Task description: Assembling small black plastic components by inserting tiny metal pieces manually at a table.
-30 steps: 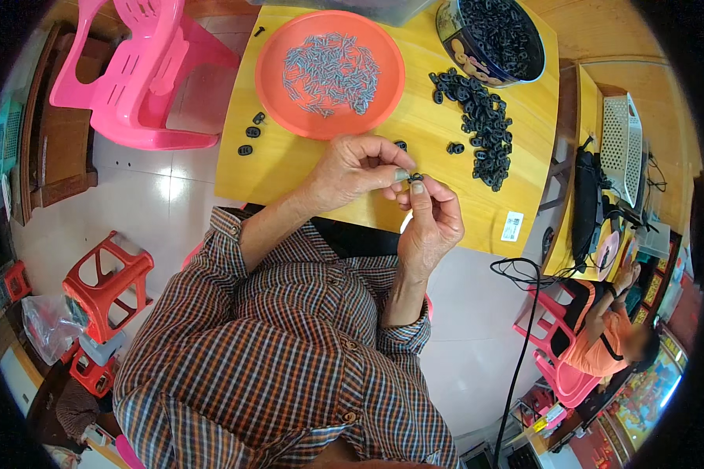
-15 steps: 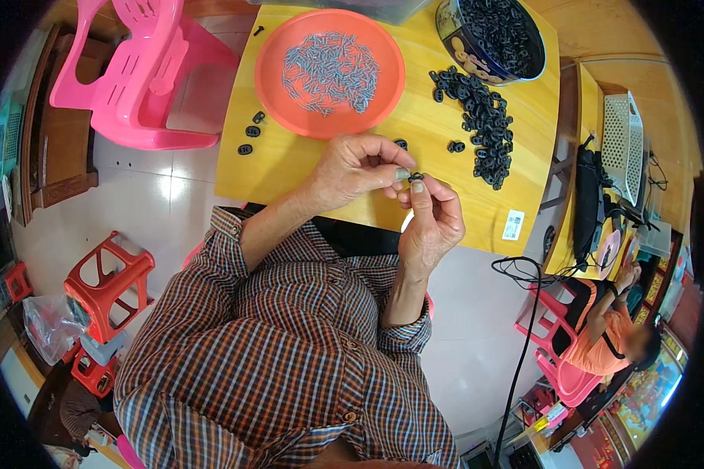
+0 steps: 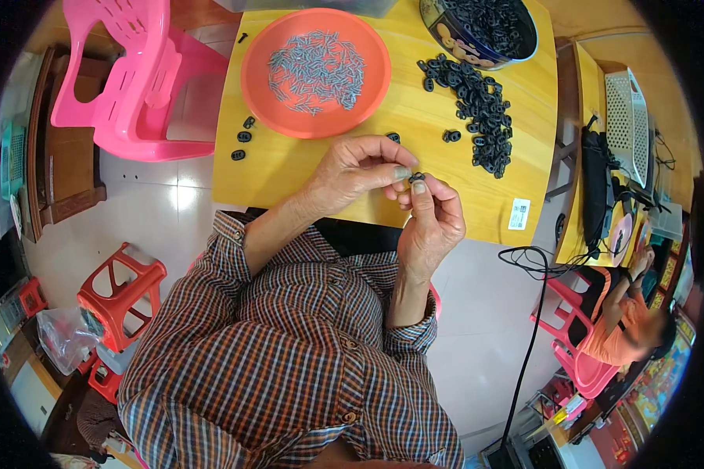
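Just over the near edge of the yellow table, my right hand (image 3: pixel 430 223) pinches a small black plastic piece (image 3: pixel 417 177) between thumb and fingers. The thumb and forefinger of my left hand (image 3: pixel 356 173) close together against that piece from the left; anything between them is too small to make out. Beyond my hands lies an orange-red round plate (image 3: pixel 258 98) holding many small silvery screws (image 3: pixel 317 70). To its right a pile of black two-holed plastic pieces (image 3: pixel 477 109) spreads on the wood, and a few more black pieces (image 3: pixel 244 137) lie left of my hands.
A dark round tin (image 3: pixel 465 51) full of black pieces stands at the far right of the table (image 3: pixel 414 94). A pink chair (image 3: pixel 160 94) is at the left, a red stool (image 3: pixel 121 293) below it. A black cable (image 3: pixel 528 336) hangs at the right, where another person (image 3: pixel 630 328) sits.
The view has shifted slightly, so the table's things appear a little farther left and up. My hands keep nearly the same pinch around the black piece.
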{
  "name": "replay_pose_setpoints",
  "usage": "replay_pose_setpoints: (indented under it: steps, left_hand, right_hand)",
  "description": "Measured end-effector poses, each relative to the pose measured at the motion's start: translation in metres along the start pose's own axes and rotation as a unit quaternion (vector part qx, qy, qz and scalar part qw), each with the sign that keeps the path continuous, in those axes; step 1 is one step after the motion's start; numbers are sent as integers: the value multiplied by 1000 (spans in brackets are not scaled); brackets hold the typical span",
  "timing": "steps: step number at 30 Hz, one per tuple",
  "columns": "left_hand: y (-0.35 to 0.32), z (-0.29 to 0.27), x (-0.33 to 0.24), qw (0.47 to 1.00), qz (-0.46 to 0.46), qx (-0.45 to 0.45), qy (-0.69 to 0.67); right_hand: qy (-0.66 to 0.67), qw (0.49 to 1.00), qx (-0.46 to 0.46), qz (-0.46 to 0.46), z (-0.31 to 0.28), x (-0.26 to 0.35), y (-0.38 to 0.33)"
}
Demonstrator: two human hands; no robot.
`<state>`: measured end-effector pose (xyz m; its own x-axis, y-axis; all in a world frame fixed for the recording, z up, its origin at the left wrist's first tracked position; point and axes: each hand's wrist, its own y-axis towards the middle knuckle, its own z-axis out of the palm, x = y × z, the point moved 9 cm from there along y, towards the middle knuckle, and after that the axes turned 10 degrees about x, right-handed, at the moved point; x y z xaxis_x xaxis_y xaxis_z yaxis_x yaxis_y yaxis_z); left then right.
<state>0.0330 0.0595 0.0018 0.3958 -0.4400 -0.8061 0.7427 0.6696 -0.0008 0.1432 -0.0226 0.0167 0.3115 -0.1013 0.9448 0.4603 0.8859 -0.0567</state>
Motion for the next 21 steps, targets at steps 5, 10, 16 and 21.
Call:
replay_pose_setpoints:
  steps: [5, 10, 16, 21]
  left_hand:
    - [3, 6, 2, 1000, -18, -3, 0]
    - [6, 9, 5, 1000, -27, 0, 8]
    - [9, 12, 6, 999, -24, 1, 40]
    - [10, 15, 5, 998, -25, 5, 56]
  right_hand:
    - [10, 1000, -10, 2, -4, 4, -2]
    - [11, 1000, -23, 0, -11, 5, -2]
    - [16, 1000, -25, -6, -15, 6, -1]
    - [15, 999, -27, -24, -18, 8, -1]
